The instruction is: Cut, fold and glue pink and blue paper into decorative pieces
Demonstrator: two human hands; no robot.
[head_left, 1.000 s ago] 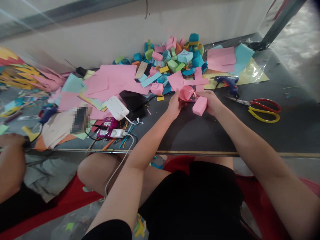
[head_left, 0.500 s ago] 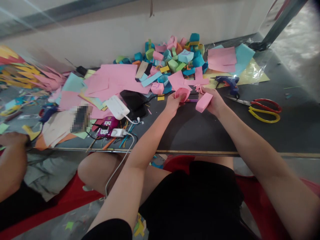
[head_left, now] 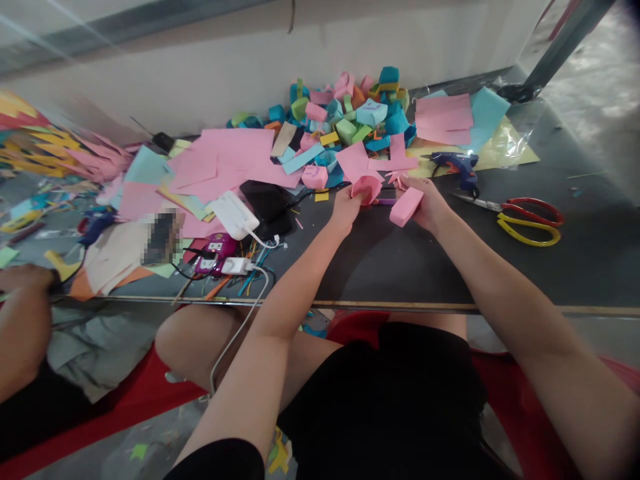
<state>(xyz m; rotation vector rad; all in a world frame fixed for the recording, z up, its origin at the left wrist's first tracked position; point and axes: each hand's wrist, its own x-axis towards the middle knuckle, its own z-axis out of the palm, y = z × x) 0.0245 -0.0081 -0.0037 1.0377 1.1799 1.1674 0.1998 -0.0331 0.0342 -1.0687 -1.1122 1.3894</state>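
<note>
My left hand (head_left: 349, 202) is closed on a curled pink paper piece (head_left: 369, 189), its fingers partly inside it. Just to the right, my right hand (head_left: 428, 200) is closed around a folded pink paper strip (head_left: 406, 207), which loops out below the fingers. A smaller pink scrap shows at that hand's fingertips. Between the hands lies a slim purple stick-like thing (head_left: 386, 201), its kind unclear. Flat pink paper cut-outs (head_left: 354, 160) rest just beyond the hands. Folded paper boxes (head_left: 371, 112) in several colours are heaped against the wall.
Scissors (head_left: 531, 221) and a blue glue gun (head_left: 463, 167) lie to the right. On the left are paper sheets (head_left: 235, 150), a white power bank (head_left: 234, 215), a purple power strip (head_left: 217, 252) and cables. Another person's hand (head_left: 27, 279) rests at the far left edge.
Both hands have barely moved. The pink piece in my left hand has turned slightly, and the pink strip in my right hand has shifted a little left and down.
</note>
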